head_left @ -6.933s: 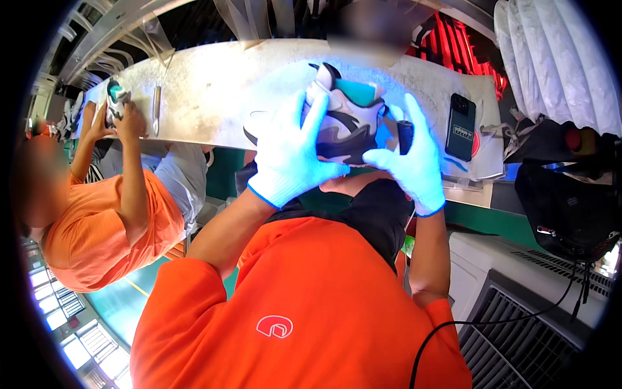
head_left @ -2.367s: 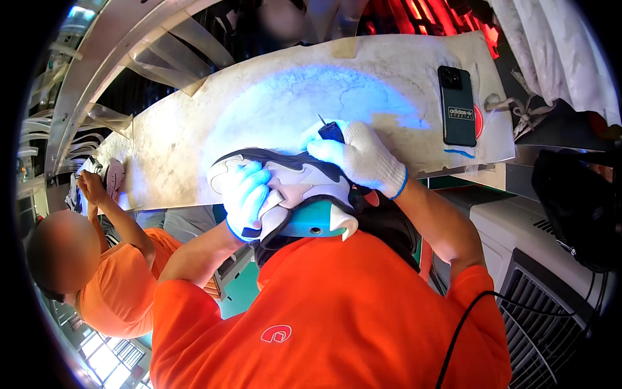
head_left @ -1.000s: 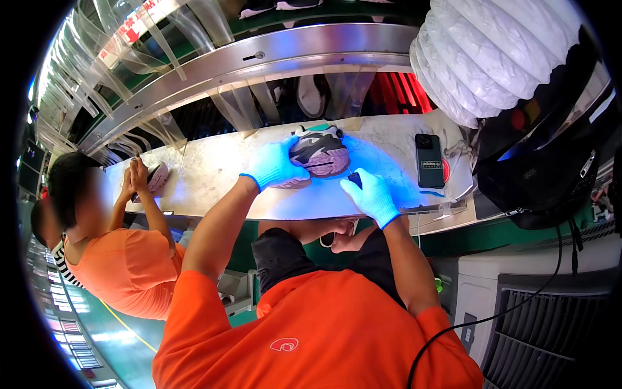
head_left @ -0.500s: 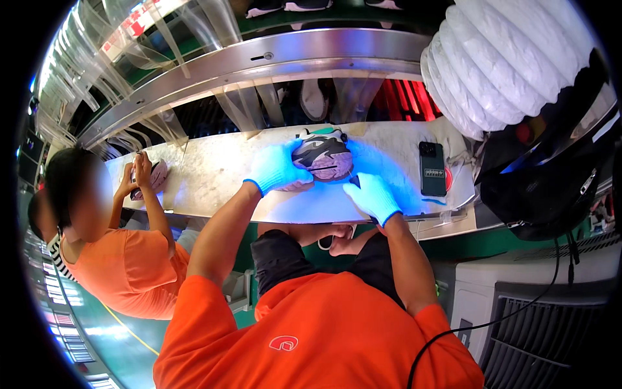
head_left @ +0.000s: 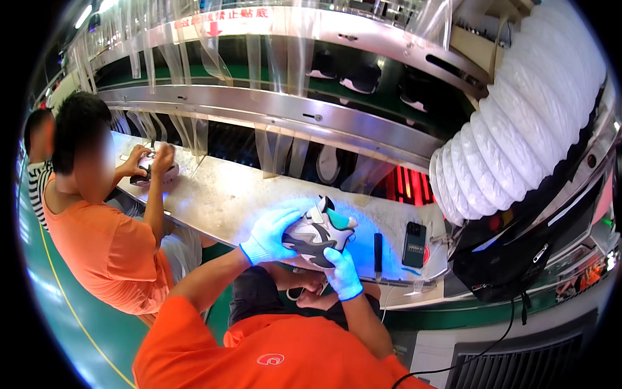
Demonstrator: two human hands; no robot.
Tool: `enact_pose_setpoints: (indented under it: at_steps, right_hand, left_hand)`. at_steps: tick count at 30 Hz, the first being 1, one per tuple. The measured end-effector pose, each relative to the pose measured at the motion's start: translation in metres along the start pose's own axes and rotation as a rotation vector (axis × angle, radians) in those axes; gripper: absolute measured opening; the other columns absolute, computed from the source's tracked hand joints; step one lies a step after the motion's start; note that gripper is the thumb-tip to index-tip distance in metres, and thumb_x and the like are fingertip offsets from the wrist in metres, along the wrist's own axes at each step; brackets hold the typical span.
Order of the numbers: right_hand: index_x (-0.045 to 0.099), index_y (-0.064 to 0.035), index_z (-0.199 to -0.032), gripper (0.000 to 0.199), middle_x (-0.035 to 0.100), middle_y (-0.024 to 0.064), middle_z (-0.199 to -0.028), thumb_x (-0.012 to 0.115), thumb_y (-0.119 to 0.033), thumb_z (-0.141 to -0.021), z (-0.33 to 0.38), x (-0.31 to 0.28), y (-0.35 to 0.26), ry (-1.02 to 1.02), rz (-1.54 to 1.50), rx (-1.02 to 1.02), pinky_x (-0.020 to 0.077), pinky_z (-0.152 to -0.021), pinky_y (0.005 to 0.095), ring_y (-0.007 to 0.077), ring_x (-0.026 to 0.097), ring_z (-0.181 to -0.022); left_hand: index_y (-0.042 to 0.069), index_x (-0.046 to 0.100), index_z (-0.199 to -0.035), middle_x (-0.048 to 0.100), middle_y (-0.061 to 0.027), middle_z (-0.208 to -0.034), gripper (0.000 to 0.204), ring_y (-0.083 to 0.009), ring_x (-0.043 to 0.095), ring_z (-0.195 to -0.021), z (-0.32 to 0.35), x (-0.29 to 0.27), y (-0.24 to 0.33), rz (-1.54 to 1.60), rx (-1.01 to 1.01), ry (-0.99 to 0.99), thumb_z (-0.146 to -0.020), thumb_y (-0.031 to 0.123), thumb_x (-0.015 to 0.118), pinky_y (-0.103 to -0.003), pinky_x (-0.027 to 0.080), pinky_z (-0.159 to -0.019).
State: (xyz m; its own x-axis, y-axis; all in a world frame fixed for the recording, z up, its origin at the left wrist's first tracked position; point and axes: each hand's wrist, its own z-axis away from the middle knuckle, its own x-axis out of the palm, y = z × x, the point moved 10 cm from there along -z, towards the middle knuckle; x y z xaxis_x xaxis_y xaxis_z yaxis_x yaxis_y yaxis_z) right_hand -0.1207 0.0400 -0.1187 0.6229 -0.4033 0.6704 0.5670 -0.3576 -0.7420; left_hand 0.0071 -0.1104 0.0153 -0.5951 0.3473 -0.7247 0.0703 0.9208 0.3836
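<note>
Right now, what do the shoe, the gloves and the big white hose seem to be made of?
The shoe: apparently synthetic panels, grey, white and black, matte, with a teal heel part. The gloves on the left hand and right hand: thin blue rubber-like film, clinging closely. The hose: white flexible ribbed ducting, probably plastic or coated fabric.

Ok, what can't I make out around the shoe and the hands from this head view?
- Grey-and-white sneaker: its near side hidden by the gloved left hand and right hand.
- Black handheld device: screen too small to tell.
- Co-worker's shoe: mostly covered by their hands.
</note>
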Motion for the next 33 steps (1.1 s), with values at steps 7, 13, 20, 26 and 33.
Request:
enact_pose_setpoints:
  at_steps: [7, 13, 20, 26, 33]
  right_hand:
    - [0.053, -0.005, -0.16, 0.06, 0.064, 0.0197, -0.155, 0.07, -0.015, -0.103, 0.001, 0.029, -0.067, 0.078, -0.151, -0.069, 0.0568, -0.113, 0.0706, 0.0462, 0.066, -0.137]
    - [0.064, 0.0004, -0.145, 0.044, 0.069, 0.0064, -0.119, 0.072, -0.006, -0.102, -0.046, 0.139, -0.283, 0.12, 0.356, -0.841, 0.0574, -0.098, 0.0402, 0.0209, 0.067, -0.108]
    - [0.07, 0.0029, -0.143, 0.058, 0.078, 0.0142, -0.133, 0.081, -0.037, -0.103, -0.219, 0.32, -0.51, 0.269, 1.041, -1.201, 0.0529, -0.109, 0.0382, 0.026, 0.072, -0.121]
    - [0.077, -0.0105, -0.126, 0.039, 0.078, 0.0195, -0.117, 0.081, -0.029, -0.092, -0.266, 0.3, -0.348, 0.013, 1.875, -1.324, 0.0592, -0.102, 0.0529, 0.0413, 0.075, -0.111]
    - [0.08, -0.0096, -0.123, 0.032, 0.08, 0.0226, -0.123, 0.062, -0.031, -0.107, -0.345, 0.201, -0.31, 0.139, 2.08, -0.558, 0.0578, -0.106, 0.0555, 0.0448, 0.074, -0.12]
  left_hand:
    - [-0.003, 0.056, -0.157, 0.056, -0.0291, -0.163, 0.109, -0.0467, 0.05, -0.154, 0.067, 0.018, -0.089, -0.053, -0.656, 0.029, -0.07, 0.05, 0.098, -0.053, 0.04, -0.13]
    - [0.001, 0.07, -0.14, 0.061, -0.024, -0.156, 0.08, -0.0442, 0.052, -0.149, 0.054, 0.037, -0.077, -0.193, -0.433, -0.072, -0.085, 0.057, 0.082, -0.055, 0.038, -0.128]
    - [0.002, 0.072, -0.139, 0.061, -0.0235, -0.154, 0.077, -0.0434, 0.052, -0.149, 0.05, 0.033, -0.076, -0.155, -0.452, -0.123, -0.088, 0.059, 0.08, -0.056, 0.037, -0.128]
    - [0.003, 0.073, -0.136, 0.063, -0.0229, -0.153, 0.074, -0.0431, 0.053, -0.147, 0.058, 0.03, -0.083, -0.194, -0.478, -0.07, -0.087, 0.058, 0.081, -0.056, 0.038, -0.127]
    - [0.0, 0.074, -0.135, 0.064, -0.0233, -0.153, 0.074, -0.0445, 0.053, -0.148, 0.053, 0.034, -0.082, -0.213, -0.469, -0.084, -0.088, 0.056, 0.084, -0.055, 0.04, -0.127]
